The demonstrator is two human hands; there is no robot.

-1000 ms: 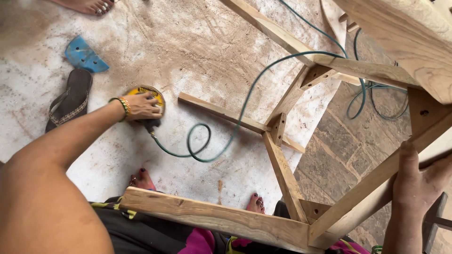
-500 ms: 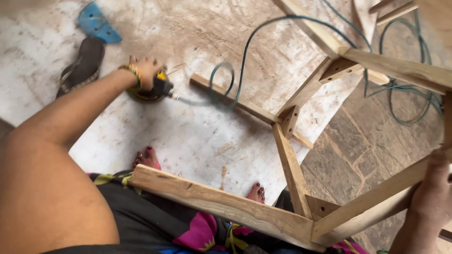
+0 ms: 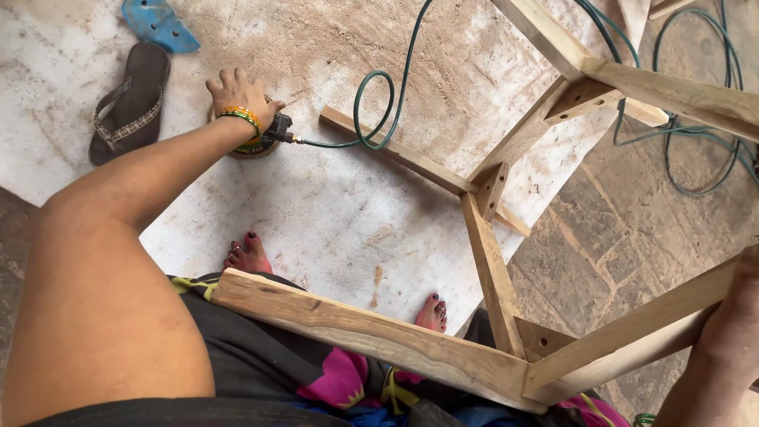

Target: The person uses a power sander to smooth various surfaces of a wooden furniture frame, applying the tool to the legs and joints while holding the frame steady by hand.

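My left hand (image 3: 239, 96) reaches down to the floor and rests on top of a round yellow-and-black sander (image 3: 261, 141), fingers spread over it. A green hose (image 3: 371, 111) runs from the sander in a loop across the dusty floor. My right hand (image 3: 731, 332) grips a rail of the bare wooden furniture frame (image 3: 379, 336) at the lower right edge of the head view. The frame stands tilted against my body, its legs spreading over the floor.
A brown sandal (image 3: 130, 103) and a blue sandal (image 3: 160, 24) lie at the upper left. A loose wooden strip (image 3: 411, 162) lies on the sawdust-covered white sheet (image 3: 332, 213). More green hose (image 3: 696, 142) coils on stone paving at right. My bare feet (image 3: 249, 255) stand below.
The view has shifted, so the sander and sandals sit higher and more central. My left hand stays on the sander; the hose loop has shifted right. My right hand still holds the frame.
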